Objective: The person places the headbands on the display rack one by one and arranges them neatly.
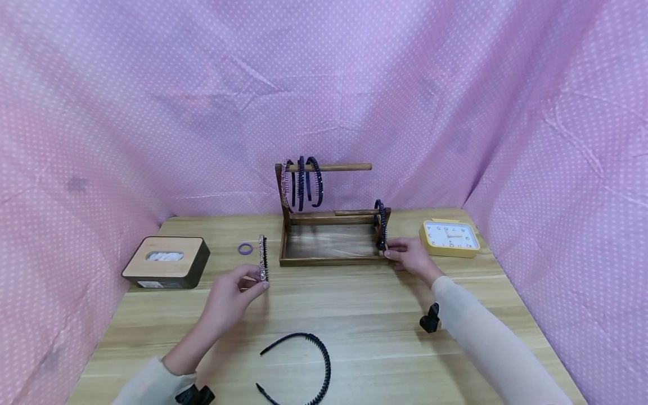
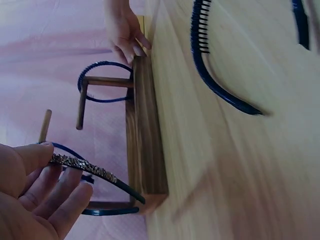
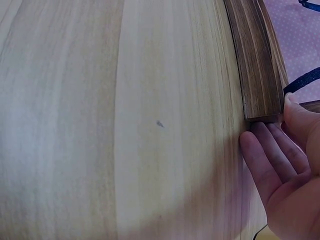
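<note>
Between thumb and fingers my left hand pinches a headband studded with sparkling stones, held above the table left of a brown wooden rack. In the left wrist view the dark ends of this headband reach across the rack's near end. My right hand grips the rack's right front corner. The right wrist view shows its thumb along the inner edge and the other fingers against the end. A dark headband hangs on the rack's lower bar, its lower end beside that thumb.
Several headbands hang on the upper bar. A black toothed headband lies on the table's near side. To the left are a purple ring and a tissue box; a yellow clock lies right. Pink dotted cloth surrounds the table.
</note>
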Demonstrator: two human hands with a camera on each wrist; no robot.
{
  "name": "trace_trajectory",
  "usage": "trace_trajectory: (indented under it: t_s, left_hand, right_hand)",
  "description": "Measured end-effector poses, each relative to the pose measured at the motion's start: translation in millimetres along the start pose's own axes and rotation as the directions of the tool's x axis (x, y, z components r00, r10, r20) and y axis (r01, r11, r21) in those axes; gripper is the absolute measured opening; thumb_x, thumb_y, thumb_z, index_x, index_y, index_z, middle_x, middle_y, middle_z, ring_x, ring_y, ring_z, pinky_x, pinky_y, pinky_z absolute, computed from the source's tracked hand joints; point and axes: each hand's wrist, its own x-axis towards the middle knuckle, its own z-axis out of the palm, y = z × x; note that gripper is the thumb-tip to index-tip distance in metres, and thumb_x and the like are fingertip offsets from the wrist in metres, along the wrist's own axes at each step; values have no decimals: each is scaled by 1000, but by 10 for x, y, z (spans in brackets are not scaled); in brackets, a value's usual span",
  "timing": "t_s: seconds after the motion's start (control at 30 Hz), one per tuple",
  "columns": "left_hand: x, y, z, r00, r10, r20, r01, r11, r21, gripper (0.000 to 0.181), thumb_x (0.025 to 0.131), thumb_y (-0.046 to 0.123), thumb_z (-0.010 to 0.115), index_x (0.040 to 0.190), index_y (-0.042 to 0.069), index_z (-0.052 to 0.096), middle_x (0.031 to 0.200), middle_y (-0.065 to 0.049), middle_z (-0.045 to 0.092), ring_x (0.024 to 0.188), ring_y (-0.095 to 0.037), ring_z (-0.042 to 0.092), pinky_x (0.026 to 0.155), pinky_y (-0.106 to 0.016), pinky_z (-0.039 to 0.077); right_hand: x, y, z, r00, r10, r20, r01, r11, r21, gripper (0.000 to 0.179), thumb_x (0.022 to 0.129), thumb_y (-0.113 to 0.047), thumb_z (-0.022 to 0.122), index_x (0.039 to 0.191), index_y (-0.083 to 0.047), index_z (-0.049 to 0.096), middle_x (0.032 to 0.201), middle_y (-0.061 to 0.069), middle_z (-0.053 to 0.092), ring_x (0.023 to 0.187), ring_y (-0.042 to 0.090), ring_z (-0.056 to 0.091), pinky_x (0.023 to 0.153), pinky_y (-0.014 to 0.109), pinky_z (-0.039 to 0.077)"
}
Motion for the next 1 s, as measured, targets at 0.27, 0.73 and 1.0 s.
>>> trace_trajectory:
  t_s: [0.27, 0.73, 1.0]
  left_hand:
    - [172, 182, 91, 999, 13, 39, -10, 997, -73, 23, 89, 14, 81, 109, 7, 72, 98, -5, 74, 89, -23, 76, 71, -26, 62]
    - [715, 398, 604, 992, -10, 129, 55, 933, -356, 33, 89, 5, 79, 119, -3, 69, 102, -17, 74, 86, -23, 75, 67, -35, 65]
    - [939, 504, 912, 994, -6, 105, 49, 909, -413, 31, 88, 1, 79, 117, -3, 71, 99, -18, 74, 81, -21, 76, 63, -33, 64]
  right_hand:
    - [26, 32, 7, 1000, -4, -8, 4, 1000, -8, 50, 98, -14, 71, 142, 3, 56, 133, 25, 66, 110, 32, 71, 81, 41, 64]
    - [-24, -10, 4, 1000, -13, -17, 13, 1000, -18, 48, 99, -12, 70, 141, 4, 55, 133, 26, 66, 112, 34, 70, 81, 42, 64]
    - [-8, 5, 22, 1000, -18, -9, 18, 1000, -23, 49, 98, -13, 70, 141, 6, 55, 132, 25, 66, 111, 33, 71, 80, 43, 64]
